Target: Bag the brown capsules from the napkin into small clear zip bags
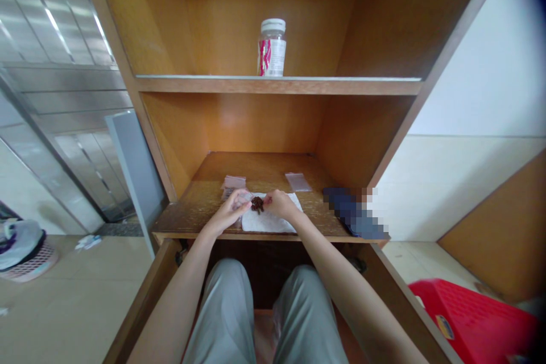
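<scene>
A small pile of dark brown bits [257,204] lies on a white sheet [268,219] spread on the lower shelf of a wooden cabinet [205,205]. My left hand [231,210] rests at the pile's left side, fingers curled around a small clear bag that is hard to make out. My right hand [279,203] sits at the pile's right side with its fingers pinched together close to the bits. Whether it holds any of them is too small to tell.
Small clear bags lie behind the sheet, a stack at the left [234,183] and one at the right [298,182]. A dark blurred object [354,213] lies on the shelf's right. A white-capped bottle [272,48] stands on the upper shelf. A red stool [473,318] is at lower right.
</scene>
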`<action>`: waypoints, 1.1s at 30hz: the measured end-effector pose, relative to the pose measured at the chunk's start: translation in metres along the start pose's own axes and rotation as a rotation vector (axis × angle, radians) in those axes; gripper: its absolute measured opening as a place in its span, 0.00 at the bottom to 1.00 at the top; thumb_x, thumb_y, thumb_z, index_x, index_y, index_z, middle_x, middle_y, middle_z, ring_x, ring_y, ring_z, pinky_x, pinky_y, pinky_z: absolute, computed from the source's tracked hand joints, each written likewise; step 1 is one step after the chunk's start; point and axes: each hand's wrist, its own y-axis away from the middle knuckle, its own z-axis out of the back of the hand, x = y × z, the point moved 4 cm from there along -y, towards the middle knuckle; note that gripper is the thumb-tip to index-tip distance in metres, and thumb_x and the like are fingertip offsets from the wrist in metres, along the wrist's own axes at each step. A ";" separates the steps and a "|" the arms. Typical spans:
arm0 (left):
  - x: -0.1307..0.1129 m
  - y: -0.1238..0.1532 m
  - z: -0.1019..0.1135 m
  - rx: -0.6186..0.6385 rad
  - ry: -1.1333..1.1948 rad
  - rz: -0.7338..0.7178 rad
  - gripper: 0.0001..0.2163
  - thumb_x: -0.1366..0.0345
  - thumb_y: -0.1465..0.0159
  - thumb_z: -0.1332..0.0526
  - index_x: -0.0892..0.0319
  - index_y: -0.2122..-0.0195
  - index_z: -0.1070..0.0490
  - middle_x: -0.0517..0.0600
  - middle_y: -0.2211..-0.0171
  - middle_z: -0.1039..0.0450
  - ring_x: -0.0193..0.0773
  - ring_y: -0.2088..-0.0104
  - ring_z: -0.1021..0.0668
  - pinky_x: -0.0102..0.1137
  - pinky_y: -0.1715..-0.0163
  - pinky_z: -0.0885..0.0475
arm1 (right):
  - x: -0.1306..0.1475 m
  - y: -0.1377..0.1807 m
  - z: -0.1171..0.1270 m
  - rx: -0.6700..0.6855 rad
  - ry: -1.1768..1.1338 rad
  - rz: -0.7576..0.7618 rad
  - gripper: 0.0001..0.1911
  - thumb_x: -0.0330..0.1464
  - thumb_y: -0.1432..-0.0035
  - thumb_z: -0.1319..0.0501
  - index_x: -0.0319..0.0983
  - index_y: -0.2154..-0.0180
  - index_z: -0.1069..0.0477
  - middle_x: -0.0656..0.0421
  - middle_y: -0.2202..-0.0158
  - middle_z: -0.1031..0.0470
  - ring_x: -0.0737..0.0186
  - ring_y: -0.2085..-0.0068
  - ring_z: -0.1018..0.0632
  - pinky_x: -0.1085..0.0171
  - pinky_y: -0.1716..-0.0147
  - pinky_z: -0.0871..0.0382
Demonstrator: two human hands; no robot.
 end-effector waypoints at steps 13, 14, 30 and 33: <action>0.002 -0.001 0.000 -0.009 -0.041 0.021 0.17 0.57 0.43 0.44 0.57 0.54 0.40 0.50 0.58 0.35 0.36 0.59 0.31 0.32 0.56 0.37 | 0.016 -0.004 0.025 -0.160 -0.373 0.084 0.08 0.29 0.57 0.43 0.34 0.74 0.26 0.56 0.76 0.25 0.66 0.74 0.27 0.71 0.75 0.39; 0.001 -0.001 0.000 -0.010 -0.038 0.021 0.18 0.57 0.43 0.44 0.57 0.54 0.41 0.50 0.58 0.35 0.36 0.59 0.31 0.33 0.55 0.37 | 0.019 -0.004 0.025 -0.143 -0.422 0.113 0.08 0.29 0.56 0.43 0.34 0.74 0.26 0.57 0.75 0.25 0.67 0.74 0.27 0.71 0.75 0.38; 0.011 -0.002 0.006 -0.079 0.162 0.085 0.20 0.58 0.49 0.37 0.57 0.57 0.40 0.49 0.62 0.30 0.36 0.61 0.27 0.31 0.60 0.34 | 0.039 0.011 0.013 0.020 -0.778 0.259 0.12 0.40 0.54 0.40 0.36 0.73 0.29 0.59 0.73 0.28 0.69 0.75 0.28 0.69 0.74 0.34; 0.013 -0.003 0.009 -0.119 0.219 0.117 0.17 0.56 0.48 0.39 0.59 0.60 0.38 0.48 0.68 0.28 0.35 0.66 0.25 0.29 0.65 0.34 | 0.034 0.009 0.009 -0.010 -0.912 0.169 0.13 0.41 0.54 0.40 0.37 0.72 0.31 0.61 0.76 0.29 0.69 0.77 0.28 0.68 0.76 0.32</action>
